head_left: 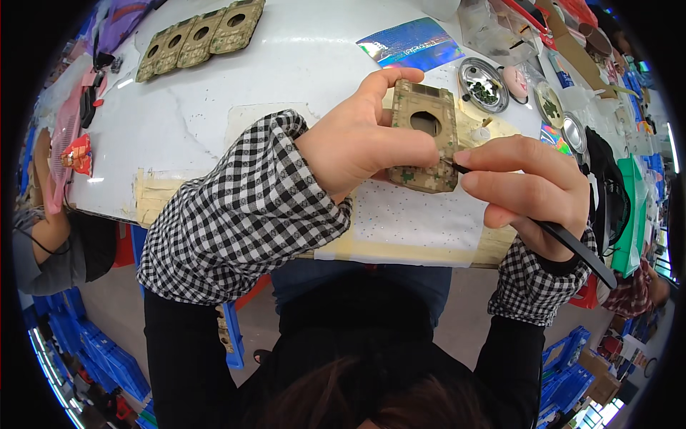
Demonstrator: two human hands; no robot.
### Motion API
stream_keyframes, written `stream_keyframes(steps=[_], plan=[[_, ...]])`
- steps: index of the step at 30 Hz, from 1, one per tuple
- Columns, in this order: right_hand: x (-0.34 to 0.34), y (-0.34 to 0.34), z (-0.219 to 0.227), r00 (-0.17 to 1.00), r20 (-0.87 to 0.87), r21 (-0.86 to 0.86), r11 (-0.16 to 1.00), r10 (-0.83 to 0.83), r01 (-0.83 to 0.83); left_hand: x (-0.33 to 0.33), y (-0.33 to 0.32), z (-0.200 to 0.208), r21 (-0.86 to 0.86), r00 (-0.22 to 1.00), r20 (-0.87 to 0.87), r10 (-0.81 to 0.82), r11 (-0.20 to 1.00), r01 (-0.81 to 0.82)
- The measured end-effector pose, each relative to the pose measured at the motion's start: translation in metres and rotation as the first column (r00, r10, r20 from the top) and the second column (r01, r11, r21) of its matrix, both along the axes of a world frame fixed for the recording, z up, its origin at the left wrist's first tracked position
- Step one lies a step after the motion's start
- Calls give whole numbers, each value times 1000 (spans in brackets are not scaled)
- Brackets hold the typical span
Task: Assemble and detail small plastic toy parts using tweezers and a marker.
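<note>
4 casings (197,44) lie left of the held casing (444,129).

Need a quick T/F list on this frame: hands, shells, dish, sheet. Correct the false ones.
1. The left hand holds a camouflage shell. True.
2. The right hand is empty. False: it holds a slim black tool, its tip at the shell.
3. Four more shells sit in a row at the upper left of the white table. True.
4. The round metal dish with dark green pieces is left of the held shell. False: it is to the right.
5. A speckled white sheet lies on the table near the person. True.
</note>
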State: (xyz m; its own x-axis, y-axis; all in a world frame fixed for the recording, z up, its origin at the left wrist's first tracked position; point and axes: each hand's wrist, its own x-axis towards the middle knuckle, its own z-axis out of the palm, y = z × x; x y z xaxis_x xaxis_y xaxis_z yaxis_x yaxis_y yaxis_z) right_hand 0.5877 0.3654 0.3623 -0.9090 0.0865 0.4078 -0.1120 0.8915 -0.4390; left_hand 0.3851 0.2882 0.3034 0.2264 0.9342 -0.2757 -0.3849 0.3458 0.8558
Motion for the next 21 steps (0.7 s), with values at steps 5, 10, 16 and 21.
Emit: stream_keyframes(steps=[5, 10, 16, 21], plan=[[-1, -1, -1, 1000, -1, -2, 1000, 0, 0, 0, -1, -2, 18, 1000, -15, 15, 1000, -15], [0, 0, 0, 1000, 2, -5, 1000, 1, -1, 0, -1, -1, 23, 1000, -17, 17, 1000, -17], [1, 1, -9, 995, -81, -83, 995, -54, 47, 0, -1, -3, 32, 999, 29, 25, 999, -26], [1, 1, -12, 984, -150, -105, 991, -96, 81, 0, 0, -2, 47, 999, 37, 38, 998, -40]])
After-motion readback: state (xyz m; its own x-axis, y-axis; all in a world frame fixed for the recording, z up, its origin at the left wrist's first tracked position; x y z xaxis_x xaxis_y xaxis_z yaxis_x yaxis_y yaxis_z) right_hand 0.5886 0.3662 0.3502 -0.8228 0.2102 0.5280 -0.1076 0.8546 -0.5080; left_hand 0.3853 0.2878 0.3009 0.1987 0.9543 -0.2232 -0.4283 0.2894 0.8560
